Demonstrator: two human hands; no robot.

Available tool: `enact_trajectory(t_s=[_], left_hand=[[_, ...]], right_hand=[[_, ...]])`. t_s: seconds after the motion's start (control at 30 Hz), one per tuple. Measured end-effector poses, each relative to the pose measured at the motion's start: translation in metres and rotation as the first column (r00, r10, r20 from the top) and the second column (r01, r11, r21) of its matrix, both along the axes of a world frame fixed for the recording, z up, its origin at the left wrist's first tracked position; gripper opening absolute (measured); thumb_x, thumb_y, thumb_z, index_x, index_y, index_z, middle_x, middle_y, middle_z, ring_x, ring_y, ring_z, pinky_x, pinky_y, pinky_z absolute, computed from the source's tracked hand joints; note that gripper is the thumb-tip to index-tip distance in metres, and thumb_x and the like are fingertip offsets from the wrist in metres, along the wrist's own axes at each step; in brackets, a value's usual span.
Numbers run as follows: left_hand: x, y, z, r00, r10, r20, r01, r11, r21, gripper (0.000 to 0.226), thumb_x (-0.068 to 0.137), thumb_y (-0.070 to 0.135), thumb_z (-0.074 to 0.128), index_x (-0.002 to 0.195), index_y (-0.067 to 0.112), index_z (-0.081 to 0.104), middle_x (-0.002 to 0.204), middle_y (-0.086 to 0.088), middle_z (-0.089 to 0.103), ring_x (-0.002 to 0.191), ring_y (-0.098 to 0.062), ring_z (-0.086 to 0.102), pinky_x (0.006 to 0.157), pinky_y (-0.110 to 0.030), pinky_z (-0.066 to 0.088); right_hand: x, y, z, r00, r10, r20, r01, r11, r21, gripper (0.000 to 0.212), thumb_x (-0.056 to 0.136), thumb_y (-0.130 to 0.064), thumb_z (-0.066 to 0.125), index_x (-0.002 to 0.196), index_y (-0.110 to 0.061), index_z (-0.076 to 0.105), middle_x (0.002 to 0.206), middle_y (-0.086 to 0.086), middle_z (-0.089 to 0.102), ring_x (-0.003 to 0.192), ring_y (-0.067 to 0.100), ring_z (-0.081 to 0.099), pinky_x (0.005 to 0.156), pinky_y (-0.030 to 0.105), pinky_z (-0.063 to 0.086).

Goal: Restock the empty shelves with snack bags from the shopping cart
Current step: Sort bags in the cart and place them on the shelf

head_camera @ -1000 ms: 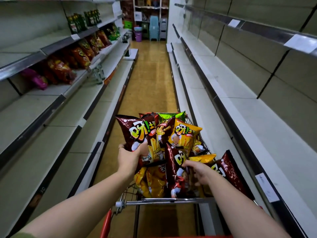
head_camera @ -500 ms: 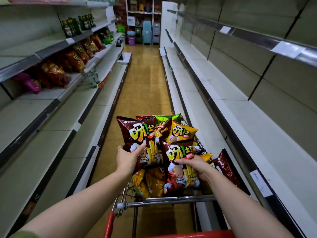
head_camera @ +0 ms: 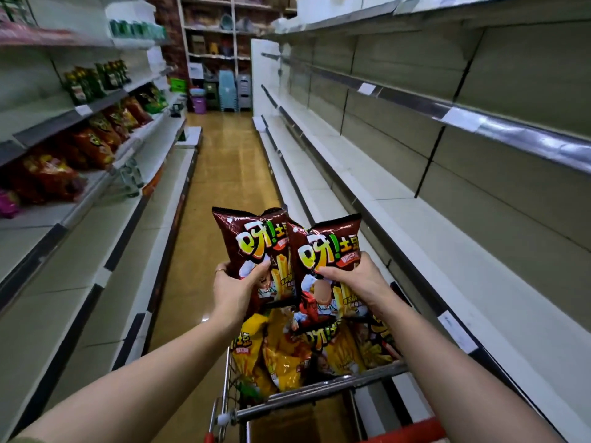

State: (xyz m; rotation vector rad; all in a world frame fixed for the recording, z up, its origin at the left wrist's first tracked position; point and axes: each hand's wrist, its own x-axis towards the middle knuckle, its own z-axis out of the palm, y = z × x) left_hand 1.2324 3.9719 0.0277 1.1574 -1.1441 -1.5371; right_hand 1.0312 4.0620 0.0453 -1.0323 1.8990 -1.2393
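Both dark-red snack bags have risen since 0.5 s ago: then they sat just over the heap, now they are held well above the shopping cart [head_camera: 319,396]. The left hand [head_camera: 235,287] grips the lower part of the left bag [head_camera: 249,235], thumb across its front and fingers curled behind. The right hand [head_camera: 355,282] clasps the right bag [head_camera: 329,247] the same way. These 2 bags stand upright side by side above the cart's basket, the right bag overlapping the left bag's edge. Yellow snack bags [head_camera: 284,356] fill the basket beneath them. To the cart's right run the empty shelves [head_camera: 431,225]. To its left, farther up the aisle, a shelf carries red and orange stocked bags [head_camera: 96,145].
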Motion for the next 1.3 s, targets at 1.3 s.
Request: enact_trajectory(t_s=[1.3], left_hand=[[-0.230,0.286,0.257,0.380,-0.923,-0.061,0.860,0.377,-0.344,0.044,0.073,0.027,0.079,0.106,0.004,0.063,0.084,-0.011,0.075,0.068,-0.024,0.073,0.058,-0.035,0.059]], right_hand=[[-0.011,0.416,0.249,0.633,-0.758,-0.156,0.621,0.617,-0.484,0.046,0.052,-0.053,0.078,0.088,-0.026,0.071,0.088,-0.005,0.075,0.084,0.016,0.072,0.086,0.043,0.055]])
